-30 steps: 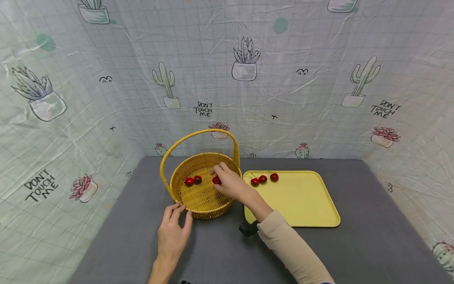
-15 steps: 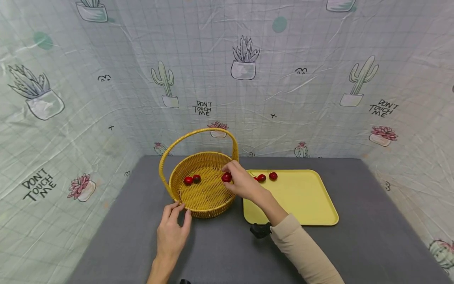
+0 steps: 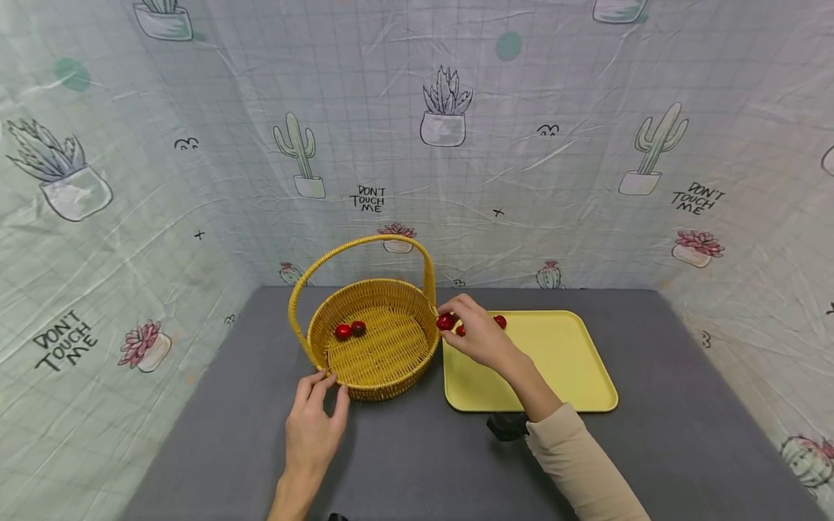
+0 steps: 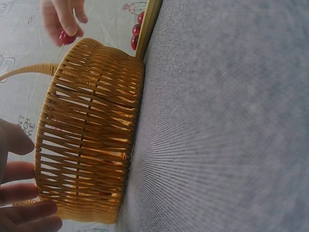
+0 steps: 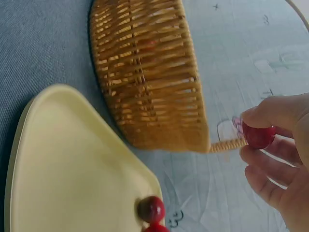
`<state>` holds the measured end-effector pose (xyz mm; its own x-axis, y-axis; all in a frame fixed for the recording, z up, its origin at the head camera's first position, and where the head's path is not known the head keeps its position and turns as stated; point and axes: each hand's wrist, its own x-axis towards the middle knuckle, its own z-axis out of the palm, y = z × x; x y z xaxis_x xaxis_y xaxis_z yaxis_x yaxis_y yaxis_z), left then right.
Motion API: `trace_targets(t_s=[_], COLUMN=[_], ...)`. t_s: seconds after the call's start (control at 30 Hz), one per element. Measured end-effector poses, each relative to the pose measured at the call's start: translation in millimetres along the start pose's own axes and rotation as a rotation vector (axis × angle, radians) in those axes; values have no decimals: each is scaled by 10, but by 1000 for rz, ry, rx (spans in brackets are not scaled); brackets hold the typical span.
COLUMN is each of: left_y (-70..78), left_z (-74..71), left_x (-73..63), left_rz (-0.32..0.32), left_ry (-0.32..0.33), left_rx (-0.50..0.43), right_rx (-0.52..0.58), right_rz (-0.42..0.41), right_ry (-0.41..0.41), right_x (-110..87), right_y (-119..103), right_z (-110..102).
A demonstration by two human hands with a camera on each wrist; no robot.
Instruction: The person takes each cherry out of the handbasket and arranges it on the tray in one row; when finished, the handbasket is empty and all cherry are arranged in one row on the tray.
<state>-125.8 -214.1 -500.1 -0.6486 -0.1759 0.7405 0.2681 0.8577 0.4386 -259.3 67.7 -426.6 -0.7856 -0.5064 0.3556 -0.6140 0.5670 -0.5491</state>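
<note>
My right hand [image 3: 481,337] pinches a red cherry [image 3: 446,322] between thumb and fingertips. It is raised just beyond the right rim of the woven yellow basket [image 3: 378,393], over the left edge of the yellow tray [image 3: 541,369]. Inside the basket lie two more cherries, a bright red cherry [image 3: 342,332] and a darker cherry [image 3: 358,328], side by side. On the tray, cherries [image 4: 136,29] sit along the far left edge, partly hidden by my right hand in the head view. Fingertips of my left hand [image 3: 313,427] touch the basket's near left rim, fingers relaxed.
The basket's tall arched handle [image 3: 365,241] rises above its bowl. Basket and tray stand close together on a dark grey table [image 3: 404,463]. A patterned cloth [image 3: 495,159] hangs behind and at the sides. A black object [image 3: 507,427] is at my right wrist.
My right hand has lifted the cherry from inside the basket and carried it right, past the rim to the tray's left edge. My left hand stays at the basket rim.
</note>
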Motion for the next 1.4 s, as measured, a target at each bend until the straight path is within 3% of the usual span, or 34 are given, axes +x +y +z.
trace_targets(t_s=[0.3,0.67,0.87,1.4], left_y=[-9,-2,0,0], left_z=[4,-12,-7,4], left_x=[-8,-6,-5,1], left_rz=[-9,-20,-9,-12], left_ry=[-13,-27,-12,-20], left_rx=[-4,-14,-2,-10], right_rx=[25,-73,-58,-61], right_rz=[68,188,257,384], right_ry=[47,85,85,80], right_x=[-181,-355,-415,-505], right_y=[258,745,933,1228], right_z=[-98,-150,-188,-239])
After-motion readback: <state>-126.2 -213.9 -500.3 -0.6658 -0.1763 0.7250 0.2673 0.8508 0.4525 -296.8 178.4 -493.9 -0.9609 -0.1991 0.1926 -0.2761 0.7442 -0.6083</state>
